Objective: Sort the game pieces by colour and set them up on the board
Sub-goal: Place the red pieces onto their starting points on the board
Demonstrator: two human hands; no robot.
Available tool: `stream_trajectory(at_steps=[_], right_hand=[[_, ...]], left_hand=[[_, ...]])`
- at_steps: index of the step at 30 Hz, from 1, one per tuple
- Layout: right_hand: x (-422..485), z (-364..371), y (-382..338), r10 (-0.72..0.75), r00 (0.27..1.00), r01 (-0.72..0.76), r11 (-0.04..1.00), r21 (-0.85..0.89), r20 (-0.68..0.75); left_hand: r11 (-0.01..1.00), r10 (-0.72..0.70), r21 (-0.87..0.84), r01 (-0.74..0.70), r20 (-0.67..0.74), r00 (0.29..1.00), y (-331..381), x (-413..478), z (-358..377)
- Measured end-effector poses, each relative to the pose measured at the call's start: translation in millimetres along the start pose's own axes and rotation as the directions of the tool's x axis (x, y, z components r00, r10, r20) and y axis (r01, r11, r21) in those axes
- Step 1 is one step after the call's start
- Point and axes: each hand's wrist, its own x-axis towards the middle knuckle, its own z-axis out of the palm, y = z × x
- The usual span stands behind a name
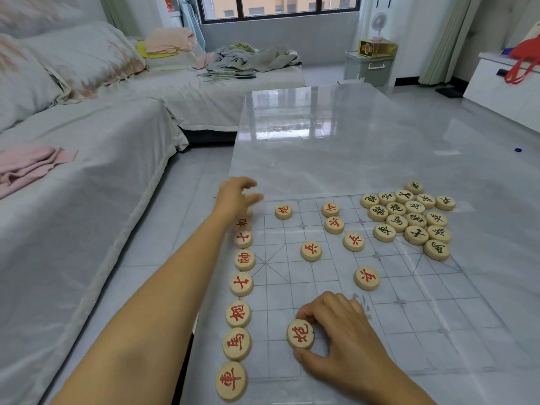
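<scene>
The right hand (pixel 336 331) rested on the near part of the board (pixel 438 317), thumb and fingers curled round the rim of a red-lettered piece (pixel 301 334), which lay flat on the grid. The left hand (pixel 236 197) reached to the far left corner of the board. Its fingers were blurred and loosely bent, and I could not tell whether they held anything.

Along the board's left edge ran a row of red pieces (pixel 241 284), seven showing, the farthest partly hidden under the left wrist. Six more loose red pieces (pixel 311 251) lay scattered over the middle of the grid, apart from each other. The black-lettered pieces (pixel 396 221) sat packed together in a cluster at the far right of the board, many touching.

The board was a clear sheet spread on a glossy grey tabletop (pixel 350 141). A covered sofa (pixel 87 171) stood to the left.
</scene>
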Motion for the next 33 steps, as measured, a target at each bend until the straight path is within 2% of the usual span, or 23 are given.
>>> stream_trajectory(at_steps=[2,4,8,10,12,14,17,20,22,25,27,33], right_hand=[[0.5,1.3,0.5,-0.005,1.000,0.005,1.000,0.004,-0.013],[1.1,3.1,1.4,-0.013,0.999,0.013,1.000,0.010,-0.035],[0.7,4.7,1.9,-0.012,0.999,0.012,1.000,0.000,-0.042],[0.4,3.1,1.0,-0.006,0.999,0.006,1.000,0.007,-0.036],[0.8,1.0,0.3,-0.006,1.000,0.006,1.000,0.020,-0.027],[1.2,0.0,0.0,-0.002,1.000,0.002,1.000,0.019,-0.014],[0.2,-1.0,0.5,-0.001,1.000,0.001,1.000,0.028,-0.015],[-1.2,-2.1,0.6,0.038,0.999,-0.034,0.993,0.115,-0.032],[-1.5,-2.5,2.3,0.069,0.995,-0.053,0.978,0.199,-0.071],[-3.9,-5.5,1.6,0.162,0.979,-0.105,0.923,0.371,-0.127],[-3.9,-7.9,0.8,0.227,0.966,-0.140,0.865,0.481,-0.127],[-1.4,-16.6,1.4,0.345,0.930,-0.155,0.677,0.719,-0.124]], left_hand=[[0.995,-0.099,-0.006,0.099,-0.070,0.993,-11.1,8.4,-19.0],[0.987,-0.105,0.117,0.113,-0.073,0.992,-18.2,10.1,-26.4],[0.975,0.066,0.209,-0.081,0.075,0.995,-1.5,-1.1,-0.9],[0.927,0.138,0.326,-0.186,0.164,0.977,10.6,-4.0,20.5],[0.872,0.171,0.422,-0.248,0.211,0.962,21.0,-5.5,36.4],[0.855,0.179,0.442,-0.270,0.237,0.955,27.5,-5.7,44.3],[0.870,0.180,0.414,-0.266,0.235,0.955,32.1,-9.5,45.5],[0.878,0.230,0.365,-0.309,0.245,0.942,37.7,-25.3,44.8],[0.914,0.250,0.255,-0.316,0.260,0.933,39.4,-40.5,45.2],[0.977,0.192,0.026,-0.213,0.337,0.922,40.2,-63.6,42.4],[0.987,0.160,-0.049,-0.154,0.414,0.896,40.4,-75.6,42.0],[0.970,0.180,0.061,-0.235,0.466,0.866,42.0,-88.3,48.8]])
